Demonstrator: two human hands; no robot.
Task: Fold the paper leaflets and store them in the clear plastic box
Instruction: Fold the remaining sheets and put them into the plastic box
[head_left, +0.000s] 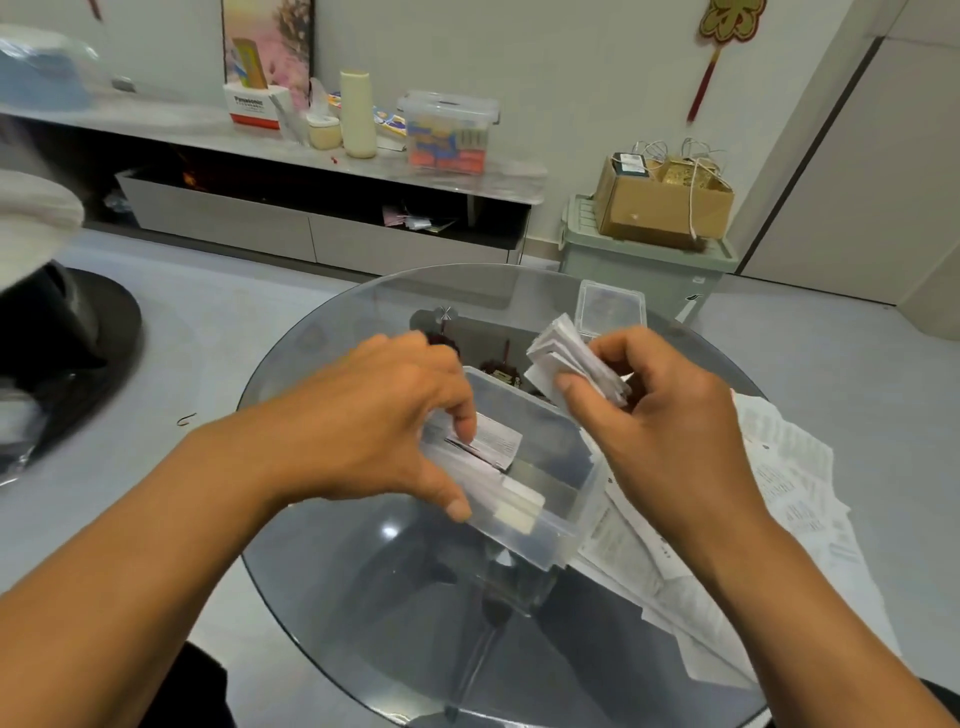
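A: What is hard to make out around the clear plastic box (540, 499)?

B: Its walls are see-through, so the near edges blur into the round glass table (363, 597) beneath it. The left hand (379, 421) covers the box's left end; its fingers are bent down over the rim, fingertips on the folded leaflets (493, 441) inside, thumb against the near wall. Whether the fingers actually pinch a leaflet I cannot tell.

A: And the right hand (660, 415)?

B: Raised just above the box's far right corner, thumb and curled fingers clamped on a small stack of folded leaflets (566, 364). The fingers hide the stack's lower end.

A: Which way does the box run?

B: Its long axis slants from far left to near right, open top upward. The leaflets inside lie tilted against one another near the left end; how many there are is unclear. The held stack angles with its free end up and away to the left.

A: Anything else near the box?

B: Unfolded printed sheets (779, 483) lie spread to the right of it, partly hidden by the right forearm and hanging over the table edge. Beyond the box, a clear lid (610, 309) lies flat on the glass.
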